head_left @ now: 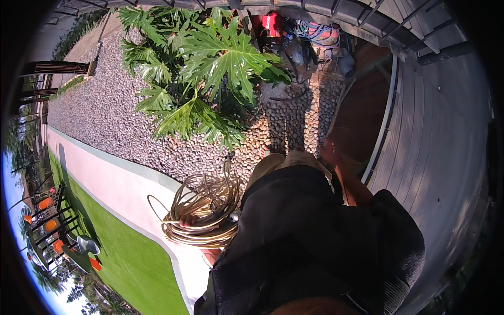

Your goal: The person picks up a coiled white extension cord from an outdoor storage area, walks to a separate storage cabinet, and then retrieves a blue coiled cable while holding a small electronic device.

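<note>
Head view, read from left to right. At the far left, a strip of green lawn (131, 262) carries a dark metal rack (55, 226) holding round orange objects. Next comes a pale concrete band (115, 184) with a grey border, running diagonally and offering the widest unobstructed lane in the scene. Beyond it lies a bed of grey and tan pebbles (105, 115), from which a large plant with broad, deeply lobed green leaves (205, 68) rises. Near the lower centre, the left hand (188, 221) is clamped on a coil of tan rope or hose (205, 210) (its loops hang beside the person's hip, above the edge of the concrete band); fingers are seen curled over the lower strands. The person's dark garment (304, 236) fills the lower middle. The right hand (328, 149) sits at the end of a bare forearm, near the boundary between pebbles and boards, but it is small and shadowed, so whether its fingers are apart or together cannot be told. At upper centre, a small red rectangular pack (272, 23) and a bundle of blue cable (315, 31) lie among assorted gear. To the right, a curved pale metal edge (386, 121) separates brown boards from a wide grey deck (446, 147), bounded above by a dark railing (399, 21).
</note>
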`<state>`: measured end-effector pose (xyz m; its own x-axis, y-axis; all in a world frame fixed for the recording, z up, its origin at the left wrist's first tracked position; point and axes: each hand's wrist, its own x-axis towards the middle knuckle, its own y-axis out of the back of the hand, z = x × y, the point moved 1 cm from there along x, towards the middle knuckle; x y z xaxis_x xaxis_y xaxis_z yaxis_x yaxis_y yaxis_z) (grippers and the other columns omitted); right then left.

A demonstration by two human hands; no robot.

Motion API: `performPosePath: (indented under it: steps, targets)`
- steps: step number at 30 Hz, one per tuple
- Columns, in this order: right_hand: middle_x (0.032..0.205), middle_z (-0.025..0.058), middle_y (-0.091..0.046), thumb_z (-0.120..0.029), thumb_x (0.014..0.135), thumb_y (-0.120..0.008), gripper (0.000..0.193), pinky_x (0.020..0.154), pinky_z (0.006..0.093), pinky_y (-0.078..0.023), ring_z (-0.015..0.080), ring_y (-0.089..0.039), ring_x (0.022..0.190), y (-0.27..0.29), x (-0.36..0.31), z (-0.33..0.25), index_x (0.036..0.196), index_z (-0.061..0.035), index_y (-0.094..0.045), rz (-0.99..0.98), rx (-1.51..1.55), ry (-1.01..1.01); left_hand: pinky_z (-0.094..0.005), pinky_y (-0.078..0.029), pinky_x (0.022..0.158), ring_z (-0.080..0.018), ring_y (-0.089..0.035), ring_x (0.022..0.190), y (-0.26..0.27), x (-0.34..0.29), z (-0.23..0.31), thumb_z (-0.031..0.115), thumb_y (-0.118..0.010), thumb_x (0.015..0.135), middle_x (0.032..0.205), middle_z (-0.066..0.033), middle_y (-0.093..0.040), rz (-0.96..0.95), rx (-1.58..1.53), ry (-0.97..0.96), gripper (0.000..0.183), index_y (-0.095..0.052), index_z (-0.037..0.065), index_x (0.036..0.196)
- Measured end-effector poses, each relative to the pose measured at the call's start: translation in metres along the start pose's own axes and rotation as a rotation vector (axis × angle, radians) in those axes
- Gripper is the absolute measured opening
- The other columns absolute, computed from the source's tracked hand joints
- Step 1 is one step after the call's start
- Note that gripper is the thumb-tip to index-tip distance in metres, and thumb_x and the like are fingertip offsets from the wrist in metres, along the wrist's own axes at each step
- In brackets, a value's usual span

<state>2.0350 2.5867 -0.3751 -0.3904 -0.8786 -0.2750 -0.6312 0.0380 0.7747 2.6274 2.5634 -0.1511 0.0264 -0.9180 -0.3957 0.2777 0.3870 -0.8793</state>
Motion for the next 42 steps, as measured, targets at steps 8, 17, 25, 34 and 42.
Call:
performPosePath:
  steps: [8,17,25,34,42]
  targets:
    - [0.106,0.0246,-0.072,-0.020,0.087,-0.063,0.036,0.095,0.0484,-0.053,0.0419,-0.069,0.103,-0.061,0.031,0.033,0.119,-0.0035,-0.069,-0.059,-0.020,-0.329,-0.0377,-0.040,0.067,-0.0184,-0.047,0.062,0.100,0.076,0.075,0.065,-0.064,0.090,0.076,-0.0019,-0.050,0.383,0.159,-0.259,0.062,-0.052,0.010,0.118]
    - [0.133,0.0231,-0.061,-0.023,0.093,-0.065,0.043,0.107,0.0459,-0.046,0.0395,-0.059,0.124,-0.159,0.146,0.063,0.131,-0.0041,-0.062,0.097,-0.002,-0.235,-0.0379,-0.040,0.066,-0.0185,-0.047,0.061,0.352,0.333,-0.029,0.065,-0.064,0.090,0.076,-0.0019,-0.050,0.730,0.434,-0.058,0.063,-0.052,0.010,0.118]
    - [0.140,0.0201,-0.059,-0.040,0.093,-0.064,0.058,0.110,0.0461,-0.043,0.0355,-0.055,0.132,-0.233,0.249,0.136,0.140,-0.0064,-0.058,-0.080,-0.110,-0.391,-0.0380,-0.040,0.066,-0.0185,-0.046,0.061,0.573,0.528,-0.202,0.066,-0.064,0.089,0.076,-0.0020,-0.050,0.768,0.530,0.111,0.064,-0.053,0.010,0.118]
    - [0.122,0.0170,-0.070,-0.040,0.092,-0.065,0.048,0.099,0.0454,-0.052,0.0360,-0.066,0.114,-0.257,0.340,0.136,0.131,-0.0124,-0.066,0.136,-0.057,-0.165,-0.0382,-0.040,0.065,-0.0186,-0.046,0.061,0.620,0.590,-0.243,0.066,-0.065,0.089,0.076,-0.0020,-0.049,0.681,0.595,0.066,0.064,-0.053,0.010,0.118]
    - [0.104,0.0147,-0.077,-0.027,0.092,-0.063,0.040,0.092,0.0376,-0.055,0.0286,-0.074,0.101,-0.210,0.334,0.172,0.129,-0.0106,-0.067,0.317,0.250,-0.024,-0.0398,-0.045,0.062,-0.0222,-0.055,0.062,0.614,0.578,-0.213,0.063,-0.063,0.090,0.074,-0.0035,-0.056,0.539,1.255,0.455,0.056,-0.059,0.012,0.113]
